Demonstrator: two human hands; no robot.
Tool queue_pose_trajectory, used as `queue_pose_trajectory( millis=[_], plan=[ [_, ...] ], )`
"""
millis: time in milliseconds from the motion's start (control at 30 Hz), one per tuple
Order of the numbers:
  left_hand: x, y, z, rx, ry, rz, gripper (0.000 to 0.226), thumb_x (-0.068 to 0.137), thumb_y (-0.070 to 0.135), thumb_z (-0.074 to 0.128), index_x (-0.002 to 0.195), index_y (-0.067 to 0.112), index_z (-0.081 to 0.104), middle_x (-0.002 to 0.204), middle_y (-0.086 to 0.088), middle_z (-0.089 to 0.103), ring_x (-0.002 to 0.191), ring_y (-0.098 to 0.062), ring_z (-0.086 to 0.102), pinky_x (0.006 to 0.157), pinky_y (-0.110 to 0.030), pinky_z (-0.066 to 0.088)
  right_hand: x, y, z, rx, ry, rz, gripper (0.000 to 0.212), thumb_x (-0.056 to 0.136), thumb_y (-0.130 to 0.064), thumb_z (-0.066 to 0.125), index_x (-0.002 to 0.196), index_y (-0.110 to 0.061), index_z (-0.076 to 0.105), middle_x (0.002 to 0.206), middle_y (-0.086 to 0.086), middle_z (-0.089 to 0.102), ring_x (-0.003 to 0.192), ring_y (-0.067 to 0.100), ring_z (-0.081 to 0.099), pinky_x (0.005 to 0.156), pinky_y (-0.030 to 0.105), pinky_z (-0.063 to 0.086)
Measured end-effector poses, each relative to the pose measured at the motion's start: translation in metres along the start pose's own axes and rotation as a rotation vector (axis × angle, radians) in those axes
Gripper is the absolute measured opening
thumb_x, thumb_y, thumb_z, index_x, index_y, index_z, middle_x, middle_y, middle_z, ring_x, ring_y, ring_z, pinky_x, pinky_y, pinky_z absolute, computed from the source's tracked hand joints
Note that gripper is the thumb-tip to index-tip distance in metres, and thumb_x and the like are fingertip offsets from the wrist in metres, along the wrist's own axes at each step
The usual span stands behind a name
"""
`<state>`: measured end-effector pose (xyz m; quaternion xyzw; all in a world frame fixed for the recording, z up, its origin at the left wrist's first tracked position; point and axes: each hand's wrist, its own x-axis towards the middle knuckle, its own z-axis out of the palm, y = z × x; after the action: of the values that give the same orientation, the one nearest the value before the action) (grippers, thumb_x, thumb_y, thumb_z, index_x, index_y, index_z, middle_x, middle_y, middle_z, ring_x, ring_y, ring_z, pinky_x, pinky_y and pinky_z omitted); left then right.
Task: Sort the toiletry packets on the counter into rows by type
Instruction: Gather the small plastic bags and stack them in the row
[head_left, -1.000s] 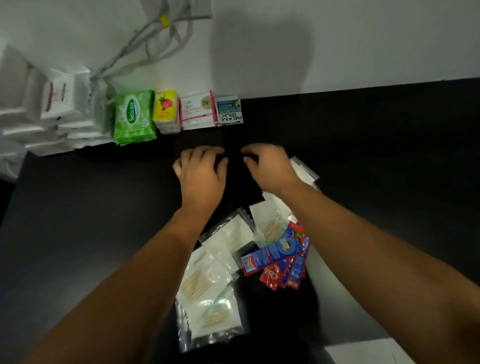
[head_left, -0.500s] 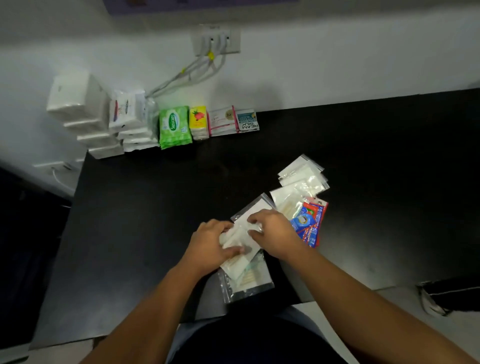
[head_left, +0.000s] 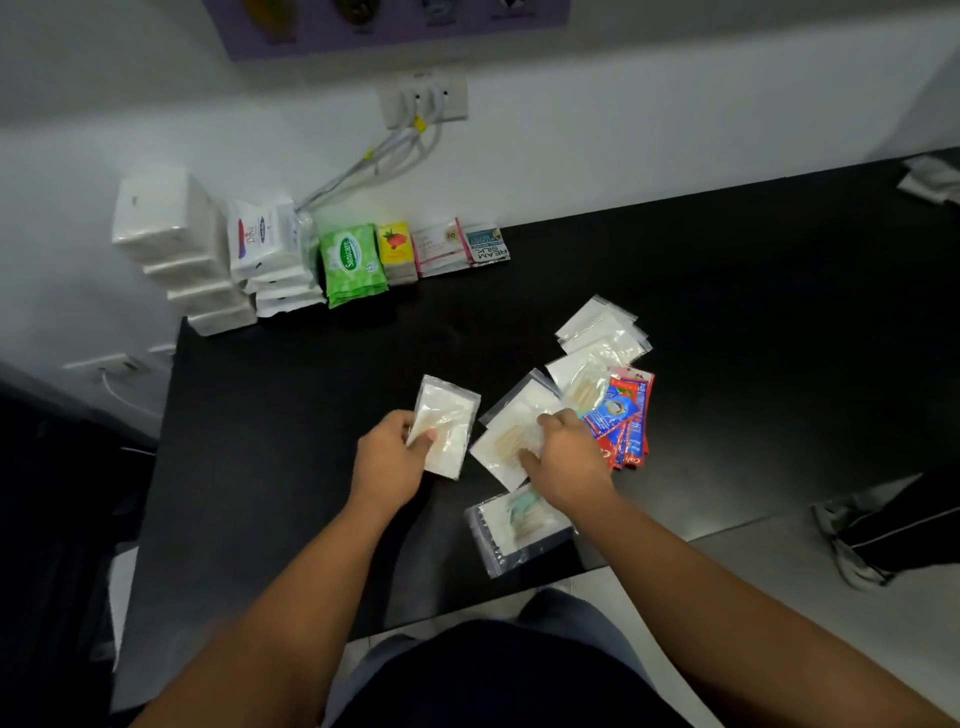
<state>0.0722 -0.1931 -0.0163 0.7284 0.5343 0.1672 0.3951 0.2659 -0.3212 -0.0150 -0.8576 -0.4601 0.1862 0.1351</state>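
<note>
My left hand (head_left: 387, 457) pinches a clear packet with white contents (head_left: 449, 421), held just left of the pile. My right hand (head_left: 569, 454) rests on another clear packet with pale sticks inside (head_left: 506, 444), fingers curled onto it. More clear white packets (head_left: 600, 332) fan out behind. Red and blue sachets (head_left: 623, 415) lie right of my right hand. A clear packet with teal and pale sticks (head_left: 517, 527) sits near the front edge of the black counter (head_left: 291, 415).
Along the back wall stand white tissue packs (head_left: 156, 218), a green Sanicare wipes pack (head_left: 353, 262), a yellow strawberry packet (head_left: 396, 249) and two small boxes (head_left: 462, 244). Cables (head_left: 384, 150) hang from a wall socket. Another person's shoe (head_left: 852, 540) shows on the floor at right.
Both hands came back from the far counter to the pile. My left hand has pulled one clear packet away to the left; my right hand stays on the pile. The view has widened.
</note>
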Motion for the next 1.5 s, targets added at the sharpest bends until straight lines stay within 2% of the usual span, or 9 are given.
queue_pose_trajectory(
  millis=[233,400,567,667,833,1000,1100,1267,1500],
  plan=[
    [0.011,-0.022,-0.011,0.116,0.080,-0.113,0.031,0.087,0.029,0.074,0.112,0.015,0.062,0.100,-0.001,0.069,0.082,-0.014,0.062,0.059,-0.020,0.042,0.008,-0.020,0.002,-0.113,-0.022,0.132,0.076,0.084,-0.051,0.070,0.139,-0.010,0.037,0.137,0.011,0.039,0.123,0.028,0.047,0.097,0.038,0.048],
    [0.007,-0.023,-0.011,0.339,0.150,-0.051,0.053,0.084,0.037,0.074,0.129,0.016,0.057,0.122,-0.008,0.057,0.112,-0.026,0.055,0.090,-0.040,0.050,0.020,-0.021,-0.005,-0.111,-0.113,0.175,0.081,0.077,-0.050,0.077,0.137,-0.009,0.042,0.138,0.011,0.044,0.124,0.028,0.049,0.101,0.039,0.046],
    [0.003,-0.007,-0.008,0.270,0.079,0.124,0.039,0.089,0.038,0.069,0.123,0.020,0.063,0.117,0.000,0.061,0.111,-0.022,0.055,0.097,-0.042,0.047,0.030,-0.029,-0.012,-0.235,-0.117,0.127,0.068,0.077,-0.050,0.077,0.129,-0.014,0.050,0.129,0.009,0.051,0.119,0.026,0.050,0.096,0.038,0.048],
    [0.000,0.004,-0.006,0.115,-0.105,0.177,0.042,0.090,0.038,0.070,0.127,0.020,0.064,0.123,0.004,0.064,0.114,-0.016,0.059,0.099,-0.039,0.050,0.036,-0.039,-0.018,-0.081,-0.100,0.057,0.036,0.083,-0.040,0.074,0.109,-0.021,0.057,0.111,0.005,0.062,0.107,0.024,0.058,0.088,0.040,0.052],
    [0.005,0.014,-0.015,-0.046,-0.146,0.209,0.026,0.092,0.025,0.069,0.118,0.028,0.068,0.096,0.017,0.071,0.084,0.011,0.064,0.069,-0.004,0.046,0.047,-0.066,-0.029,0.407,-0.163,-0.146,0.023,0.082,-0.022,0.078,0.093,-0.019,0.058,0.085,-0.003,0.067,0.082,0.018,0.067,0.068,0.028,0.052],
    [0.022,-0.003,-0.034,-0.143,-0.061,0.010,0.004,0.090,0.026,0.073,0.092,0.029,0.073,0.083,0.008,0.074,0.076,-0.003,0.070,0.071,-0.021,0.056,0.061,-0.085,-0.015,0.674,-0.084,-0.004,0.027,0.084,-0.014,0.076,0.105,-0.013,0.059,0.076,0.001,0.068,0.073,0.020,0.070,0.067,0.036,0.056],
    [0.029,-0.020,-0.038,-0.158,-0.087,-0.152,0.005,0.087,0.025,0.076,0.091,0.023,0.073,0.084,0.004,0.075,0.080,-0.011,0.072,0.078,-0.032,0.060,0.062,-0.085,0.006,0.602,-0.199,0.139,0.024,0.087,-0.016,0.073,0.107,-0.012,0.060,0.074,0.006,0.071,0.064,0.022,0.071,0.067,0.038,0.059],
    [0.028,-0.030,-0.030,0.008,-0.040,-0.203,0.016,0.078,0.028,0.084,0.078,0.028,0.068,0.069,0.009,0.070,0.065,-0.001,0.065,0.060,-0.019,0.052,0.052,-0.092,0.026,0.316,-0.356,-0.005,0.025,0.090,-0.019,0.066,0.113,-0.008,0.067,0.103,0.010,0.072,0.096,0.027,0.068,0.089,0.041,0.055],
    [0.027,-0.014,-0.025,0.170,0.078,-0.054,0.045,0.082,0.030,0.079,0.122,0.016,0.062,0.111,0.000,0.059,0.093,-0.009,0.055,0.076,-0.023,0.044,0.052,-0.077,0.010,0.318,-0.269,-0.020,0.024,0.092,-0.020,0.063,0.115,-0.014,0.068,0.082,-0.007,0.065,0.087,0.017,0.064,0.076,0.027,0.047]
  ],
)
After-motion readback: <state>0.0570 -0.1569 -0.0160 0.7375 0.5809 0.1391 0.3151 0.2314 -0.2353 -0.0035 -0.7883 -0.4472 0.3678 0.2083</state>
